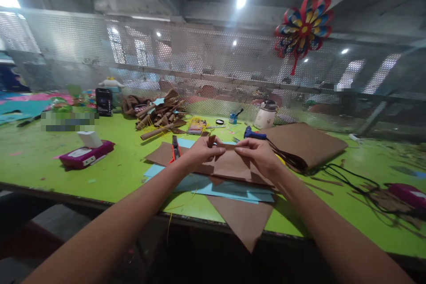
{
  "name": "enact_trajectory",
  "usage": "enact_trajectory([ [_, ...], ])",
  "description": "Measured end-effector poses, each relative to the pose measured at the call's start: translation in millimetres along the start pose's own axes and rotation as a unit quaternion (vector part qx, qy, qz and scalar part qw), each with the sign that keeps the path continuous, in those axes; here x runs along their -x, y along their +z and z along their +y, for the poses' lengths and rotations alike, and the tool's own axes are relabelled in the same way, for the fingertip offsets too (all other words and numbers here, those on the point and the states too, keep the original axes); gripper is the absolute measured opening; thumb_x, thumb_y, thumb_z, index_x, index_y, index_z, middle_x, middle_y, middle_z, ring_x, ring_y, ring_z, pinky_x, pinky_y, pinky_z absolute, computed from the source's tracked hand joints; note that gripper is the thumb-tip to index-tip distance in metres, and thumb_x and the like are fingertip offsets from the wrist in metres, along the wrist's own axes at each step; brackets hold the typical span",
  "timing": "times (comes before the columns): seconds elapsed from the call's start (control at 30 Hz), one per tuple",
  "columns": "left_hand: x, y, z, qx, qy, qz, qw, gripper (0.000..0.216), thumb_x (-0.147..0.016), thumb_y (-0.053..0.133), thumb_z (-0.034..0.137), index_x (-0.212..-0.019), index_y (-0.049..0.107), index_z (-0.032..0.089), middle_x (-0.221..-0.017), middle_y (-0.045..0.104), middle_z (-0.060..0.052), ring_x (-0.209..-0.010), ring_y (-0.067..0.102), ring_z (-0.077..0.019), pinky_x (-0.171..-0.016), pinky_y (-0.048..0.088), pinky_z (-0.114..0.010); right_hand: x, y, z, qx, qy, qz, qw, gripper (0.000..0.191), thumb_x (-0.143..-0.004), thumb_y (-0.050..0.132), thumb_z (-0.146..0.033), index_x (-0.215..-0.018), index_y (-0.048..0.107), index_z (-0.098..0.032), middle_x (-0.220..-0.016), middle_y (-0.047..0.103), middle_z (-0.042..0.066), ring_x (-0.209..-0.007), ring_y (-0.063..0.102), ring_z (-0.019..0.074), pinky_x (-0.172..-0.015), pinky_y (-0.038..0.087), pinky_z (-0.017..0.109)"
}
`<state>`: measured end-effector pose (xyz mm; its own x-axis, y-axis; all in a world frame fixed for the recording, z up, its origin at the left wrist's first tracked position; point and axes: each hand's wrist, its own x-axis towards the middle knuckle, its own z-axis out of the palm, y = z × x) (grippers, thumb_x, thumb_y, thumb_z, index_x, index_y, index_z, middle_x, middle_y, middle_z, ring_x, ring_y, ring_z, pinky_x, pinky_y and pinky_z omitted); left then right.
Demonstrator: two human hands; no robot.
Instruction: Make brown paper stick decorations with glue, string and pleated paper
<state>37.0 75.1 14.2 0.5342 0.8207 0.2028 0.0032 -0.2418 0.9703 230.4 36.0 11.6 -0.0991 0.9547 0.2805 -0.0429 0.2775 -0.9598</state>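
Showing both hands at work on a folded brown paper piece (pixel 233 166), held low over the green surface (pixel 49 164) near its front edge. Left hand (pixel 204 151): grip closed, thumb and fingers pinching the paper's bunched upper-left corner. Right hand (pixel 258 153): grip likewise closed on the upper edge, just beside the left. Beneath the piece lie light blue paper sheets (pixel 229 191); a brown paper triangle (pixel 244 224) overhangs the edge. An orange-and-black tool (pixel 175 148) lies just left of the left hand, and a blue glue gun (pixel 252 133) lies behind the right. Further off: stack of brown paper (pixel 309 142), heap of brown paper rolls (pixel 159 117), pink wipes pack (pixel 84 156), and paper pinwheel flower (pixel 303 24) on the mesh screen (pixel 199 53).
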Motion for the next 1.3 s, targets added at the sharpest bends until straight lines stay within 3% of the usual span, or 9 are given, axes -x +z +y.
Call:
enact_trajectory([
  [0.2,1.5,2.6,3.7,0.011,0.000,-0.031,0.999,0.030,-0.069,0.064,0.033,-0.088,0.063,0.010,-0.045,0.042,0.005,-0.039,0.027,-0.0036,-0.040,0.014,-0.020,1.2,2.8,1.0,-0.016,0.002,0.003,1.000,0.024,-0.056,0.074,-0.026,-0.076,0.068,-0.014,-0.064,0.061,0.002,-0.058,0.051,0.0115,-0.056,0.039,0.027],
  [0.37,1.1,3.8,3.2,0.011,0.018,-0.007,1.000,0.035,-0.067,0.066,0.032,-0.095,0.066,0.011,-0.046,0.040,0.005,-0.041,0.027,-0.0037,-0.042,0.014,-0.020,0.9,4.0,2.2,-0.034,0.000,0.018,0.999,0.027,-0.056,0.075,-0.026,-0.080,0.069,-0.014,-0.063,0.061,0.002,-0.058,0.051,0.0118,-0.055,0.040,0.026],
  [0.63,2.9,3.2,6.3,0.046,0.015,-0.002,0.999,0.032,-0.067,0.063,0.025,-0.096,0.067,0.012,-0.044,0.038,0.005,-0.041,0.026,-0.0043,-0.041,0.014,-0.020,1.6,5.7,-0.8,-0.064,-0.003,0.031,0.997,0.017,-0.055,0.073,-0.019,-0.072,0.071,-0.017,-0.061,0.061,0.000,-0.056,0.051,0.0105,-0.055,0.039,0.025],
  [0.73,5.6,4.9,10.3,0.043,0.006,-0.002,0.999,0.032,-0.071,0.060,0.032,-0.095,0.067,0.012,-0.044,0.037,0.005,-0.040,0.025,-0.0044,-0.040,0.013,-0.021,1.1,4.5,0.9,-0.040,-0.016,0.029,0.999,0.016,-0.055,0.073,-0.019,-0.070,0.071,-0.018,-0.059,0.062,0.000,-0.055,0.051,0.0114,-0.056,0.039,0.027],
  [0.87,4.6,7.7,11.4,0.016,-0.007,0.007,1.000,0.037,-0.074,0.055,0.045,-0.081,0.067,0.011,-0.044,0.037,0.004,-0.039,0.026,-0.0045,-0.040,0.013,-0.022,0.5,4.3,4.7,-0.006,-0.030,0.016,0.999,0.015,-0.055,0.072,-0.019,-0.070,0.072,-0.018,-0.065,0.066,0.002,-0.062,0.054,0.0141,-0.062,0.041,0.030],
  [1.03,0.2,5.1,4.6,-0.028,-0.023,-0.021,0.999,0.032,-0.068,0.063,0.042,-0.058,0.055,0.012,-0.043,0.039,0.004,-0.039,0.027,-0.0045,-0.040,0.014,-0.022,1.3,5.0,6.0,0.031,-0.051,0.005,0.998,0.013,-0.058,0.070,-0.018,-0.071,0.072,-0.019,-0.066,0.067,0.001,-0.063,0.055,0.0142,-0.065,0.040,0.029],
  [1.3,2.2,1.2,6.3,-0.100,0.005,-0.071,0.992,0.038,-0.073,0.057,0.043,-0.050,0.046,0.015,-0.042,0.036,0.005,-0.040,0.029,-0.0058,-0.043,0.018,-0.022,0.3,2.1,5.2,0.053,-0.020,-0.020,0.998,0.012,-0.062,0.068,-0.019,-0.073,0.071,-0.017,-0.061,0.063,0.001,-0.058,0.051,0.0118,-0.060,0.037,0.027],
])
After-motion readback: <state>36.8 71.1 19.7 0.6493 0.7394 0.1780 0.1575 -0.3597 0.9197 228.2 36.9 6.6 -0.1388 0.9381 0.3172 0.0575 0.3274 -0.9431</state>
